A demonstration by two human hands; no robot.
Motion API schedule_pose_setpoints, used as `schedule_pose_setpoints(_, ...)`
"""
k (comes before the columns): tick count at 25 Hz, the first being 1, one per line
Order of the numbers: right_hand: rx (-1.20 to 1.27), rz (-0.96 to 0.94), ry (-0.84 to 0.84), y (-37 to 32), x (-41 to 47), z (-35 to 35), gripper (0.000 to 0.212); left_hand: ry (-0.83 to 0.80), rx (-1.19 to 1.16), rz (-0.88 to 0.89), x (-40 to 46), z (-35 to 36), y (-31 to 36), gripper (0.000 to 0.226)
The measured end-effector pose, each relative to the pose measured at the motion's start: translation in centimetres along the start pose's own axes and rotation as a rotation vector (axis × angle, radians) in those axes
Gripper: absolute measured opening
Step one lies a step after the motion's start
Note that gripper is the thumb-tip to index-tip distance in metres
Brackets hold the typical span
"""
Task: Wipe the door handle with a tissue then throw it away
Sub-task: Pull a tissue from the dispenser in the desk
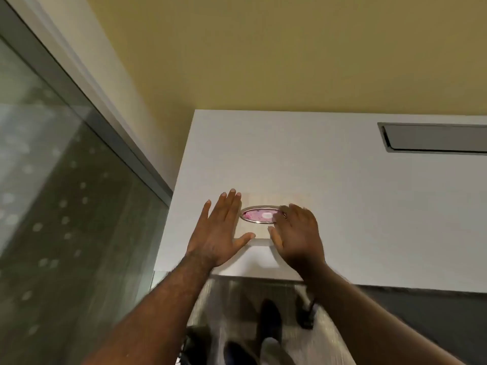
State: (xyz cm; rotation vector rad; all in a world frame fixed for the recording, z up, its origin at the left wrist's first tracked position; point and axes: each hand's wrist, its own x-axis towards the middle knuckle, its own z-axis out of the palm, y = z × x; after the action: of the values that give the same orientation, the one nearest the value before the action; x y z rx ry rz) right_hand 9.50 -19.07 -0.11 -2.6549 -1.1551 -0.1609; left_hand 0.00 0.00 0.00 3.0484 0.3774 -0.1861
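Note:
A white counter top (342,206) has a round metal-rimmed opening (261,214) set into it. Pink material and a small white scrap show inside the opening. My left hand (220,230) hovers flat just left of the opening, fingers spread, holding nothing. My right hand (297,230) is just right of it, fingers over the rim's right edge, also holding nothing. No tissue is in either hand. No door handle is in view.
A rectangular metal slot (432,138) is set into the counter at the far right. A yellow wall (263,54) rises behind. A glass panel with a grey frame (66,206) stands at the left. Shoes and floor (266,325) show below the counter edge.

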Motion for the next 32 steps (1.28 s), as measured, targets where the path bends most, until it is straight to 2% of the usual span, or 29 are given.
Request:
schedule_pose_setpoints(3,-0.041,-0.079,0.072,0.0,1.9,1.1,0.019,-0.021,-0.017,0.010,2.4,1.1,0.2,0.100)
schedule_pose_setpoints(6,-0.024,-0.040,-0.050,-0.3,4.0,1.2,0.011,-0.069,-0.063,0.028,3.7,1.9,0.4,0.105)
schedule_pose_setpoints(9,0.008,0.051,-0.228,-0.9,5.5,0.8,0.014,-0.103,-0.088,0.056,4.2,2.1,0.1,0.114)
schedule_pose_setpoints(12,0.046,0.073,-0.273,-1.6,6.3,0.8,0.018,-0.111,-0.122,0.071,4.3,1.9,0.0,0.121)
schedule_pose_setpoints(16,-0.032,0.042,-0.335,-2.2,7.0,0.7,0.021,-0.129,-0.147,0.082,4.3,1.7,-0.3,0.130)
schedule_pose_setpoints(25,-0.117,-0.142,-0.446,-1.8,8.2,-0.1,0.015,-0.071,-0.121,0.127,4.3,2.2,-0.6,0.131)
schedule_pose_setpoints(32,-0.068,-0.183,-0.516,-1.0,8.7,-0.1,0.016,-0.079,-0.082,0.154,4.4,2.5,-0.7,0.130)
